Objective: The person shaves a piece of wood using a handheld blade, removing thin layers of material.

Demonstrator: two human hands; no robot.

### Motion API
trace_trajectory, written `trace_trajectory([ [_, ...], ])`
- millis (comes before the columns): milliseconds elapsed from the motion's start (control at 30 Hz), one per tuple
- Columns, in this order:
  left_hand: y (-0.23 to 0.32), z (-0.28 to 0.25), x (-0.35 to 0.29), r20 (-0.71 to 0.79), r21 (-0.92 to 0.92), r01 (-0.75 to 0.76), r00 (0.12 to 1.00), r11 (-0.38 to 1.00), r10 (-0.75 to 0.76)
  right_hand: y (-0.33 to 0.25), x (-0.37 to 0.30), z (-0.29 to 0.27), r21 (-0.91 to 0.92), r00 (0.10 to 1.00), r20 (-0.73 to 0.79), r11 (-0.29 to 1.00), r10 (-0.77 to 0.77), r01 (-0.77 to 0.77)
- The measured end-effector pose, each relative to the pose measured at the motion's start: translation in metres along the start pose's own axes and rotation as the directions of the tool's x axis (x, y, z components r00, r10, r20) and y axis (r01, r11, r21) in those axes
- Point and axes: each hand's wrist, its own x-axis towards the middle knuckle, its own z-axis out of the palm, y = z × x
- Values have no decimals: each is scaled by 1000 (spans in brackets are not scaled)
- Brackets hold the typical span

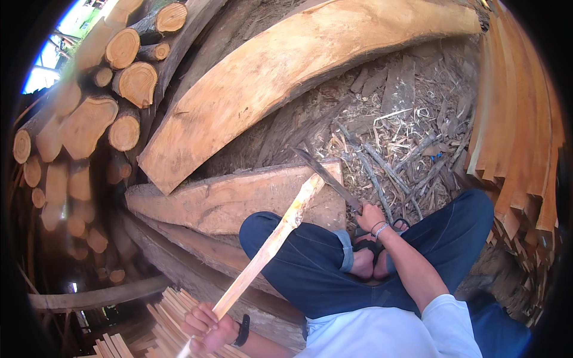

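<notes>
My left hand, with a black watch on its wrist, is closed round the lower part of a long peeled wooden stick. The stick slants up to the right past my left knee, and its upper end lies over a thick sawn plank. In my right hand is the handle of a machete. Its dark blade points up and left, crossing by the stick's upper end; whether they touch I cannot tell. The machete's handle is mostly hidden by my fingers.
A large curved slab lies beyond the plank. Cut logs are stacked at the left, and long boards stand at the right. Wood shavings and thin branches cover the ground ahead. Several thin sticks lie near my left hand.
</notes>
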Motion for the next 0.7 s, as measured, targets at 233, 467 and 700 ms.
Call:
trace_trajectory([
  [233,-3,-10,14,-99,-38,-1,995,999,-3,-6,1,2,-20,993,111,999,41,-39],
  [467,-4,-2,14,-66,-63,15,998,998,-19,-9,-7,-10,-23,1000,20,1000,14,-14],
  [700,-4,8,16,-44,-30,12,999,999,-14,-54,-30,-43,185,988,112,979,-109,87],
])
